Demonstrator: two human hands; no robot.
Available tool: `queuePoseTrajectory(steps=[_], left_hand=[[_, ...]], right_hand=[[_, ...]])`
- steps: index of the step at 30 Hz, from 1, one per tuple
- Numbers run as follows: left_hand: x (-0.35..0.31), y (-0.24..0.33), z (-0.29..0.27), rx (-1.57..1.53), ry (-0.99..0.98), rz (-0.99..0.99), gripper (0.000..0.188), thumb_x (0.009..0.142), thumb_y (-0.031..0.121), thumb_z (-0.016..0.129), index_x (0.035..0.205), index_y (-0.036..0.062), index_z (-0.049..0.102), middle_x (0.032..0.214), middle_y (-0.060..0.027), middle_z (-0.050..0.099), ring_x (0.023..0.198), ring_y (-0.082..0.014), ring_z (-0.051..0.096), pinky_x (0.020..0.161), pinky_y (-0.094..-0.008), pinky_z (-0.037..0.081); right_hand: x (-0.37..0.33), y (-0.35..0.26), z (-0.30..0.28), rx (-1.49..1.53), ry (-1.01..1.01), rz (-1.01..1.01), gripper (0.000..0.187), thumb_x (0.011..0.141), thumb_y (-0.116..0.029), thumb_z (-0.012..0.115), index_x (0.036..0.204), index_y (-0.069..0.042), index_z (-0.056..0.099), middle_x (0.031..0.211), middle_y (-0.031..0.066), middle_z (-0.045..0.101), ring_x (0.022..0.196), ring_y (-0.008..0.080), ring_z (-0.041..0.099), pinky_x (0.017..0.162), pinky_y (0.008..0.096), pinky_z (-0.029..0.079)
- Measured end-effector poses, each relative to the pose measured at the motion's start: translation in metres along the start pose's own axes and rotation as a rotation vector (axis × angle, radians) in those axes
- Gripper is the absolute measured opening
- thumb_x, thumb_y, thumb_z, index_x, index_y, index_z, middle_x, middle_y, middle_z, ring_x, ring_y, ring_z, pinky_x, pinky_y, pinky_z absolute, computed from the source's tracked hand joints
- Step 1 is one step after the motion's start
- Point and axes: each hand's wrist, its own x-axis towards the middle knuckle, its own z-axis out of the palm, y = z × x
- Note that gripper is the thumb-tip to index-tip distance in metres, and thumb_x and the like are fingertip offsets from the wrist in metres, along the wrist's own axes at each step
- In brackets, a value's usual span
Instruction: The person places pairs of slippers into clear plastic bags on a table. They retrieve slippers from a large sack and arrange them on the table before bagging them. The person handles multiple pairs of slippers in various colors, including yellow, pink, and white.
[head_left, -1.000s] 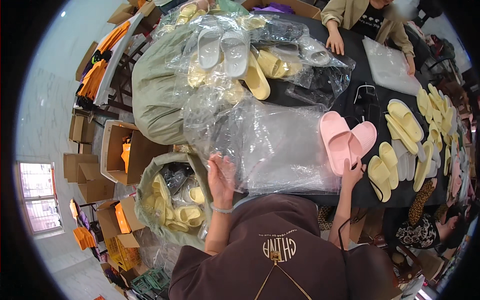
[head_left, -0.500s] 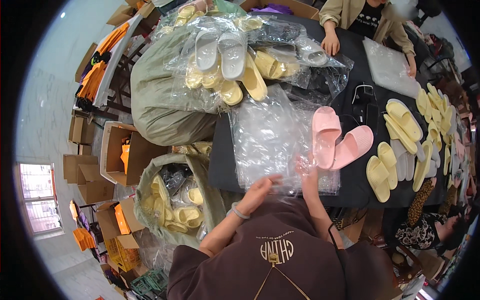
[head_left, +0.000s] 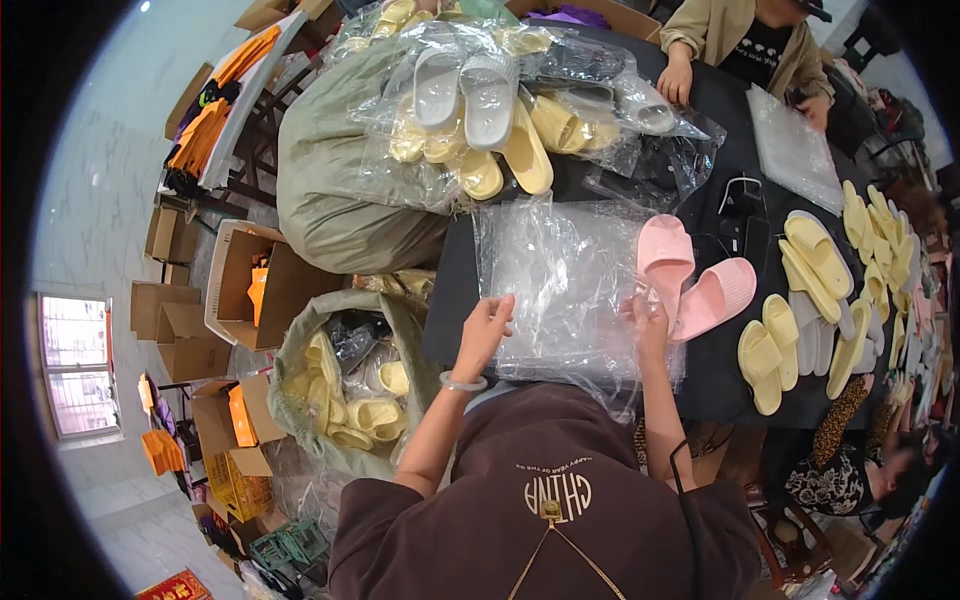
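A flat stack of clear plastic bags (head_left: 560,260) lies on the black table in front of me. My right hand (head_left: 648,322) is closed on a loose clear plastic bag (head_left: 622,385), whose crumpled film hangs over the table's near edge. Just beyond that hand is a pair of pink slippers (head_left: 716,300), one partly lying on the other. My left hand (head_left: 486,326), with a pale bangle at the wrist, is raised by the left edge of the stack. Its fingers are loosely bent and apart, with nothing visible in them.
Bagged grey and yellow slippers (head_left: 490,105) are heaped at the back beside a large green sack (head_left: 350,180). An open sack (head_left: 420,345) with yellow slippers stands at left. Loose yellow slippers (head_left: 762,365) line the right. Across the table, a person's hand (head_left: 677,82) rests near the edge.
My hands have moved apart, the left one up and to the left, the right one slightly to the right. The view has shifted a little. Across the table, the person's other hand has moved up.
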Motion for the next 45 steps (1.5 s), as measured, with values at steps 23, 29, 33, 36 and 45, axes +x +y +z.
queuePoseTrajectory(steps=[23,29,33,36,45], left_hand=[[-0.017,-0.118,-0.040,-0.510,0.124,0.017,0.018,0.089,0.003,0.057,0.104,0.0007,0.047,0.099,-0.0099,0.059,0.090,-0.0185,0.064,0.076,-0.0276,0.055],[-0.021,-0.118,-0.039,-0.630,0.104,-0.139,0.023,0.094,0.011,0.052,0.111,-0.0030,0.049,0.099,-0.0140,0.062,0.087,-0.0218,0.066,0.074,-0.0263,0.054],[-0.013,-0.114,-0.042,-0.509,0.075,-0.213,0.023,0.094,0.016,0.054,0.105,-0.0030,0.055,0.094,-0.0121,0.064,0.083,-0.0204,0.066,0.070,-0.0259,0.054],[-0.012,-0.109,-0.043,-0.396,0.089,-0.146,0.021,0.093,0.017,0.056,0.101,-0.0019,0.057,0.093,-0.0099,0.064,0.083,-0.0185,0.066,0.069,-0.0261,0.053],[-0.035,-0.143,-0.017,-0.581,0.175,-0.018,0.019,0.087,0.012,0.063,0.101,0.0003,0.057,0.087,-0.0057,0.062,0.074,-0.0119,0.058,0.068,-0.0240,0.050]], right_hand=[[-0.002,-0.027,-0.048,-0.434,0.280,-0.145,0.044,0.091,-0.024,0.058,0.122,0.005,0.048,0.120,0.0217,0.053,0.115,0.0296,0.049,0.097,0.0364,0.037],[-0.050,0.011,-0.043,-0.657,0.115,-0.004,0.039,0.088,-0.026,0.061,0.114,0.002,0.054,0.101,0.0163,0.061,0.095,0.0237,0.058,0.083,0.0341,0.044],[-0.050,0.011,-0.033,-0.613,-0.002,0.089,0.037,0.085,-0.027,0.065,0.107,0.002,0.057,0.091,0.0110,0.060,0.082,0.0181,0.058,0.073,0.0299,0.046],[-0.041,0.005,-0.022,-0.591,0.083,-0.014,0.028,0.086,-0.021,0.064,0.101,0.002,0.059,0.084,0.0086,0.058,0.075,0.0167,0.054,0.071,0.0280,0.045],[-0.032,-0.032,-0.014,-0.656,0.226,-0.264,0.015,0.088,-0.008,0.056,0.100,0.000,0.061,0.095,0.0110,0.063,0.082,0.0250,0.062,0.070,0.0316,0.048]])
